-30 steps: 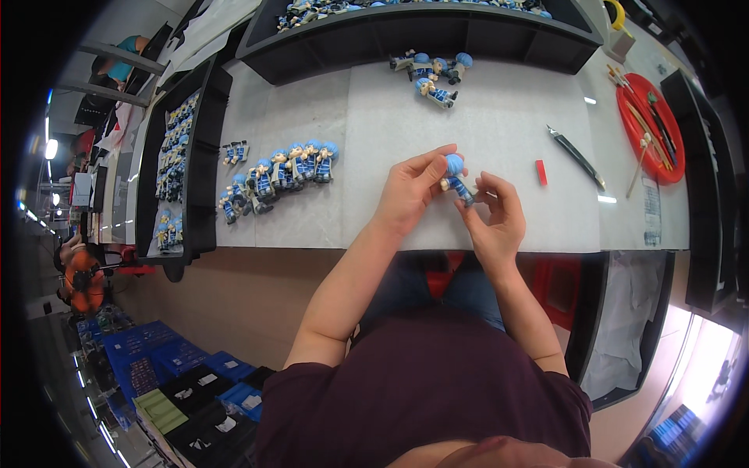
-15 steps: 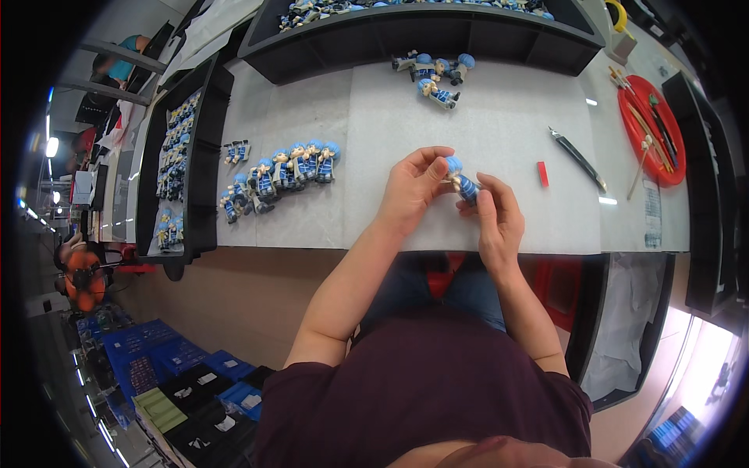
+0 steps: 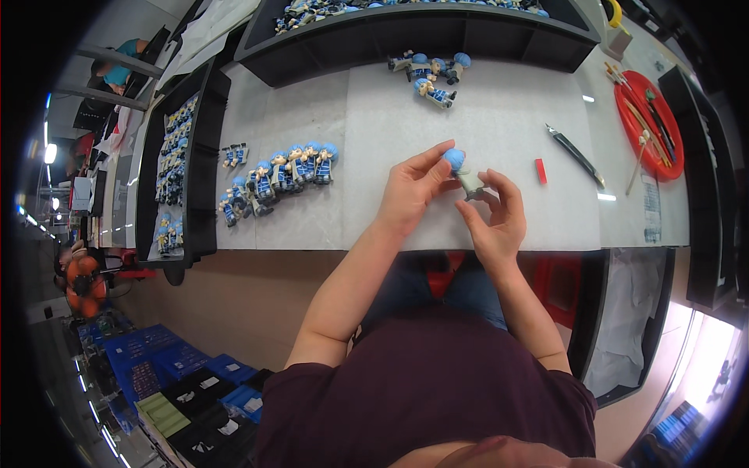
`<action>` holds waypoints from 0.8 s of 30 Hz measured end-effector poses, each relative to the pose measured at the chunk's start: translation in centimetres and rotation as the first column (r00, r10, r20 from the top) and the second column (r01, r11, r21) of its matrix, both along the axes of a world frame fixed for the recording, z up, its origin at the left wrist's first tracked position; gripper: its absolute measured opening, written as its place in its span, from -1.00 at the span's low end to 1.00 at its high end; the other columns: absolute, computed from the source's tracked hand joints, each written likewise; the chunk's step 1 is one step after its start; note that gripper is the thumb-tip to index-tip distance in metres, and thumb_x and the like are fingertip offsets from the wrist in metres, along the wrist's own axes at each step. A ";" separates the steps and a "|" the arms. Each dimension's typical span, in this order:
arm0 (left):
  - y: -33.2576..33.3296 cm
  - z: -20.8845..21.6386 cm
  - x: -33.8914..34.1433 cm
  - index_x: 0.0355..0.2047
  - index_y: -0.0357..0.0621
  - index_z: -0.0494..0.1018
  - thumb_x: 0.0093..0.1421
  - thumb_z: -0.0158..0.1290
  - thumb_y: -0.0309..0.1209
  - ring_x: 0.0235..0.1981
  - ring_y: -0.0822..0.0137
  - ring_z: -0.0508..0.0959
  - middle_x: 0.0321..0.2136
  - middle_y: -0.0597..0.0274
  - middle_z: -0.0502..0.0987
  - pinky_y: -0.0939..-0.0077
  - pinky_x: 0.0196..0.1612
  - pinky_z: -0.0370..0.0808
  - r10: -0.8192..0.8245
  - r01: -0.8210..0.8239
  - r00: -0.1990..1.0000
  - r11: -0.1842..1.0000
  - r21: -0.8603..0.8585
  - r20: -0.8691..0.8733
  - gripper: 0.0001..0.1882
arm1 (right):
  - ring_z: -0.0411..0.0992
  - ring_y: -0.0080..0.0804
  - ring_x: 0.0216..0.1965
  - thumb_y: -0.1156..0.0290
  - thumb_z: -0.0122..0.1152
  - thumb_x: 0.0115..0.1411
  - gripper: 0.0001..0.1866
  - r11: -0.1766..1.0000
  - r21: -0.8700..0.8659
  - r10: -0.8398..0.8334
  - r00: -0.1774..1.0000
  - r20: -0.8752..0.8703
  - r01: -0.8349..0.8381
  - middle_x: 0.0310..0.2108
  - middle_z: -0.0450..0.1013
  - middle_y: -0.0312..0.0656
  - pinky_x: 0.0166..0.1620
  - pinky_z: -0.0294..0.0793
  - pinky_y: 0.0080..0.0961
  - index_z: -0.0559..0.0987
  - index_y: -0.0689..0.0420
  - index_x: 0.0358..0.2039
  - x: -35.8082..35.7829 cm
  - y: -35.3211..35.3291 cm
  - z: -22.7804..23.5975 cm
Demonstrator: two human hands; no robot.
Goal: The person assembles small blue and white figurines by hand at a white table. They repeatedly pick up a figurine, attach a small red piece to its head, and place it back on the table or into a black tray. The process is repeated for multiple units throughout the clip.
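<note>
In the head view, a pale sheet-covered worktop [image 3: 382, 125] is seen from above. Over its near edge, 1 blue-haired figurine [image 3: 469, 181] is pinched at the head by the left hand [image 3: 413, 189]; its pale back is turned up. The right hand [image 3: 497, 218] is held half open beside the feet, thumb and fingers parted; whether the figurine is touched by it cannot be told. To the left, a curved row of figurines [image 3: 281, 171] is laid out near a black tray [image 3: 205, 160]. A red strip [image 3: 541, 171], a dark-handled tool [image 3: 576, 157] and a red dish [image 3: 678, 160] are set to the right. Beyond, a worker [image 3: 118, 75] in teal, an orange fan [image 3: 83, 285] and blue trays [image 3: 129, 343] are seen leftward.
</note>
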State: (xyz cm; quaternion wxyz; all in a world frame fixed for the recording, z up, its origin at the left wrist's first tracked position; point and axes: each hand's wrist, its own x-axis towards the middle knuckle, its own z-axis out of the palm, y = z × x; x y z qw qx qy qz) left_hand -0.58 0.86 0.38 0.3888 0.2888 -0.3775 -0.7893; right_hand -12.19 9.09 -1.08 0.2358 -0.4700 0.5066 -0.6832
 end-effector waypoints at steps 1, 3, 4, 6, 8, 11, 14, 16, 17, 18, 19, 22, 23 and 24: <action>0.0 -0.2 0.0 -0.02 -0.24 0.33 0.18 -0.03 -0.42 -0.14 0.25 0.48 -0.13 0.04 0.45 0.35 -0.07 0.45 0.002 -0.002 1.000 1.000 -0.014 0.002 -0.65 | 0.33 -0.40 -0.09 0.71 0.27 -0.12 -0.45 1.000 0.006 -0.004 1.000 -0.009 0.004 -0.13 0.29 -0.12 -0.14 0.45 -0.54 0.31 0.30 -0.06 0.0 0.0 0.0; -0.1 -0.6 0.0 -0.02 -0.24 0.33 0.16 -0.02 -0.46 -0.12 0.22 0.47 -0.13 0.04 0.45 0.31 -0.05 0.44 0.006 -0.006 1.000 1.000 -0.027 -0.010 -0.65 | 0.33 -0.40 -0.09 0.73 0.25 -0.13 -0.44 1.000 0.026 -0.009 1.000 -0.018 0.009 -0.12 0.28 -0.12 -0.13 0.45 -0.54 0.31 0.29 -0.06 0.0 0.0 0.1; -0.1 -0.7 0.0 -0.02 -0.24 0.32 0.15 -0.01 -0.47 -0.11 0.20 0.47 -0.13 0.04 0.45 0.30 -0.05 0.44 0.007 -0.008 1.000 1.000 -0.027 -0.025 -0.64 | 0.33 -0.40 -0.09 0.74 0.25 -0.14 -0.44 0.999 0.041 -0.009 1.000 -0.018 0.010 -0.13 0.28 -0.12 -0.12 0.45 -0.53 0.31 0.29 -0.06 0.0 -0.1 0.2; -0.1 -0.6 0.1 -0.02 -0.24 0.32 0.15 -0.01 -0.50 -0.09 0.18 0.46 -0.14 0.05 0.45 0.28 -0.04 0.43 0.008 -0.009 0.999 1.000 -0.022 -0.038 -0.64 | 0.33 -0.40 -0.09 0.75 0.23 -0.14 -0.44 0.998 0.066 -0.011 1.000 -0.014 0.012 -0.13 0.28 -0.12 -0.11 0.44 -0.53 0.31 0.29 -0.06 0.0 -0.1 0.4; -0.1 -0.3 0.1 -0.02 -0.24 0.31 0.15 -0.03 -0.51 -0.08 0.16 0.46 -0.14 0.05 0.44 0.28 -0.03 0.43 0.005 -0.006 0.999 1.000 -0.013 -0.036 -0.64 | 0.33 -0.40 -0.09 0.76 0.22 -0.14 -0.44 0.996 0.086 -0.012 1.000 -0.006 0.012 -0.13 0.28 -0.12 -0.11 0.44 -0.52 0.31 0.29 -0.06 0.0 -0.1 0.5; 0.0 -0.3 0.1 -0.01 -0.25 0.30 0.15 -0.04 -0.54 -0.07 0.16 0.45 -0.12 0.04 0.43 0.28 -0.02 0.42 0.001 -0.001 0.999 1.000 -0.011 -0.055 -0.64 | 0.32 -0.40 -0.09 0.75 0.22 -0.13 -0.44 0.997 0.076 -0.002 1.000 0.013 0.001 -0.14 0.29 -0.11 -0.11 0.44 -0.52 0.31 0.29 -0.06 0.0 -0.1 0.5; -0.1 -0.2 0.2 0.00 -0.26 0.29 0.15 -0.05 -0.55 -0.05 0.17 0.44 -0.12 0.04 0.43 0.30 -0.01 0.41 -0.010 0.010 0.998 1.000 -0.013 -0.055 -0.63 | 0.32 -0.39 -0.08 0.74 0.22 -0.12 -0.45 0.998 0.068 -0.008 1.000 -0.010 0.009 -0.14 0.29 -0.11 -0.11 0.44 -0.52 0.31 0.29 -0.05 0.0 -0.1 0.4; -0.1 -0.1 0.2 0.00 -0.27 0.28 0.15 -0.05 -0.56 -0.04 0.17 0.42 -0.11 0.03 0.42 0.31 -0.01 0.41 -0.019 0.018 0.998 1.000 -0.018 -0.061 -0.62 | 0.32 -0.39 -0.08 0.73 0.22 -0.11 -0.46 0.997 0.073 -0.010 1.000 -0.003 0.010 -0.14 0.29 -0.11 -0.10 0.44 -0.51 0.31 0.30 -0.06 0.0 -0.1 0.4; -0.1 0.0 0.2 0.00 -0.28 0.28 0.15 -0.05 -0.56 -0.03 0.17 0.42 -0.11 0.03 0.42 0.31 0.00 0.41 -0.025 0.023 0.998 1.000 -0.020 -0.063 -0.62 | 0.32 -0.39 -0.09 0.72 0.22 -0.11 -0.46 0.997 0.076 -0.012 1.000 0.001 0.012 -0.14 0.29 -0.11 -0.10 0.44 -0.51 0.31 0.30 -0.06 0.0 0.0 0.4; -0.1 -0.1 0.1 0.01 -0.28 0.27 0.14 -0.04 -0.56 -0.03 0.18 0.42 -0.11 0.03 0.42 0.32 0.00 0.41 -0.024 0.023 0.998 0.999 -0.035 -0.055 -0.62 | 0.33 -0.39 -0.09 0.72 0.23 -0.11 -0.47 0.997 0.072 -0.017 1.000 0.005 0.017 -0.15 0.29 -0.11 -0.10 0.43 -0.51 0.32 0.30 -0.06 0.0 0.0 0.4; 0.0 -0.2 0.0 0.01 -0.29 0.27 0.14 -0.04 -0.57 -0.04 0.18 0.42 -0.12 0.03 0.42 0.32 0.00 0.41 -0.025 0.023 0.999 0.998 -0.050 -0.046 -0.61 | 0.33 -0.39 -0.10 0.71 0.24 -0.11 -0.47 0.997 0.068 -0.024 1.000 0.009 0.023 -0.15 0.30 -0.10 -0.10 0.43 -0.50 0.33 0.29 -0.07 -0.1 -0.1 0.2; 0.1 -0.2 -0.2 0.01 -0.32 0.26 0.12 -0.02 -0.58 -0.05 0.20 0.43 -0.14 0.05 0.42 0.34 -0.01 0.42 -0.019 0.017 1.000 0.996 -0.088 -0.024 -0.60 | 0.36 -0.34 -0.12 0.68 0.25 -0.13 -0.49 0.998 0.031 -0.045 0.996 -0.079 0.048 -0.17 0.32 -0.09 -0.10 0.42 -0.49 0.36 0.27 -0.10 -0.1 0.0 0.4; 0.2 -0.2 -0.2 0.01 -0.33 0.26 0.12 -0.01 -0.59 -0.06 0.21 0.43 -0.15 0.06 0.42 0.35 -0.01 0.42 -0.015 0.014 1.000 0.995 -0.099 -0.017 -0.59 | 0.36 -0.32 -0.13 0.67 0.26 -0.14 -0.50 0.998 0.017 -0.054 0.991 -0.125 0.057 -0.18 0.33 -0.08 -0.11 0.42 -0.49 0.38 0.26 -0.11 -0.4 0.1 0.6; 0.3 -0.1 -0.1 0.00 -0.33 0.26 0.11 -0.01 -0.59 -0.07 0.22 0.43 -0.15 0.07 0.42 0.35 -0.01 0.42 -0.021 0.020 1.000 0.995 -0.101 -0.003 -0.59 | 0.37 -0.29 -0.14 0.66 0.26 -0.15 -0.52 0.994 0.001 -0.101 0.965 -0.242 0.105 -0.19 0.35 -0.07 -0.11 0.41 -0.48 0.39 0.25 -0.14 -0.9 0.2 1.2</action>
